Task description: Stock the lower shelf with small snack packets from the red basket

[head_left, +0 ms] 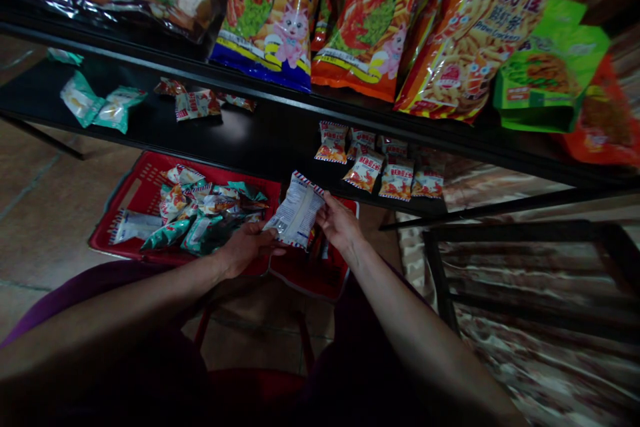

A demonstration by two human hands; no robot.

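Note:
A small white snack packet (296,212) with striped ends is held above the red baskets, its printed back facing up. My left hand (249,248) pinches its lower left corner. At the upper right edge, my right hand (340,221) grips the same packet between thumb and fingers. Under my left hand, the left red basket (127,190) holds several teal packets (169,233) and striped packets mixed together. The right red basket (305,280) lies below the held packet; its contents are dark and partly hidden by my hands.
On the black lower shelf (280,137) stand several small orange-and-white packets (364,170), red packets (197,105) and teal packets (120,109). Large snack bags (365,20) line the upper shelf. A dark frame (520,233) stands at right, by patterned fabric (550,380).

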